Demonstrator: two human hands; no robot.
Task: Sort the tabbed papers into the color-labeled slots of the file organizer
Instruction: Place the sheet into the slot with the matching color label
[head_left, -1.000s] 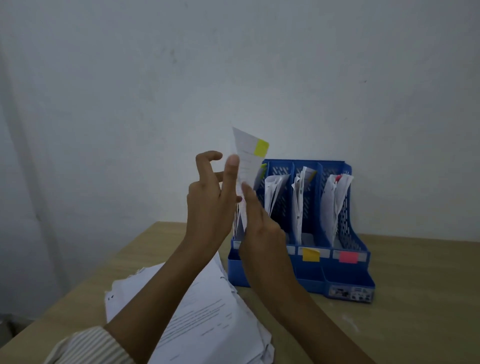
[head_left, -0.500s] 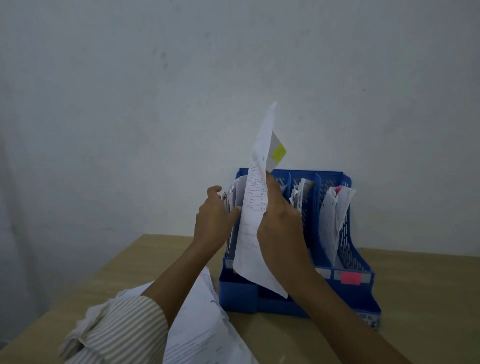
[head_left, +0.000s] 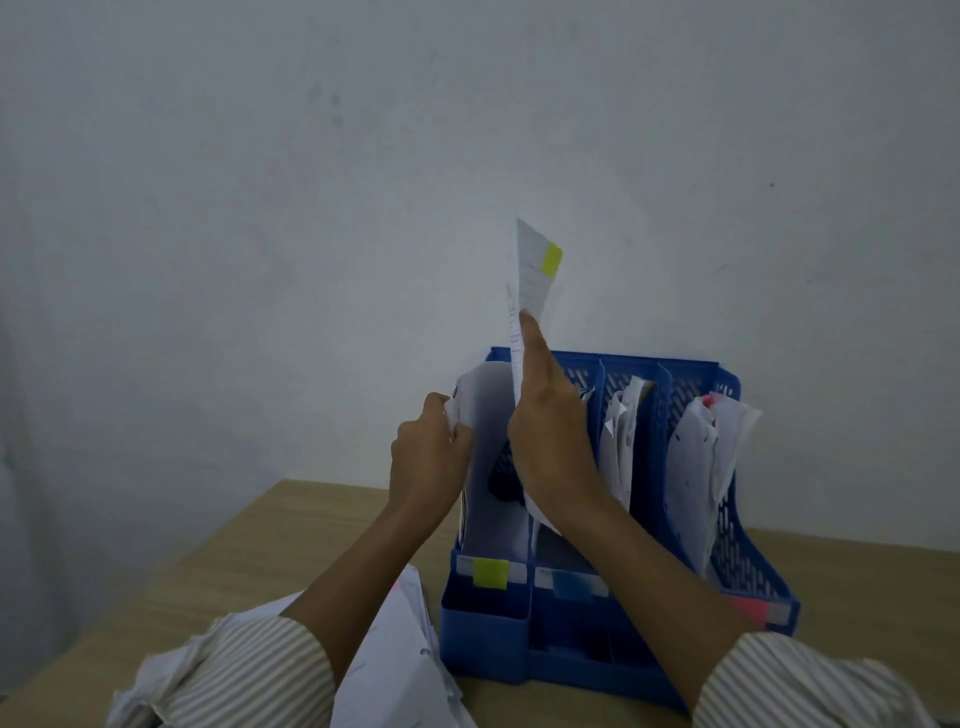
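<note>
Nearest: loose paper stack (head_left: 400, 670) lies on the counter (head_left: 311, 530), partly under the left forearm; striped sleeves at both wrists.

Blue file organizer (head_left: 597, 644) stands just beyond the stack, w/ color labels on its front lip: yellow-green label (head_left: 490, 573) on the leftmost slot, blue label (head_left: 571, 584) next, pink label (head_left: 748, 609) on the rightmost; third slot's label hidden by the right arm.

Left hand (head_left: 428, 457) grips the papers already in the leftmost slot (head_left: 488, 431), fingers curled round their edge, pulling them aside. Gap shows behind them.

Right hand (head_left: 550, 436) pinches the tabbed sheet (head_left: 530, 291) upright, thumb along its edge; yellow-green tab (head_left: 551, 259) sits at the top corner, above the organizer's rim.

Change vs. half a sec ago: sheet has dropped lower and turned edge-on, its bottom now down betw. the dividers near the left slots; left hand has closed on the filed papers rather than just touching them.

Meaning: tab matches the leftmost label, so insertion looks underway, not finished. Sheet not yet released. Exact slot the bottom edge sits in can't be told, hand covers it.

Far: bare pale wall (head_left: 260, 208).
</note>
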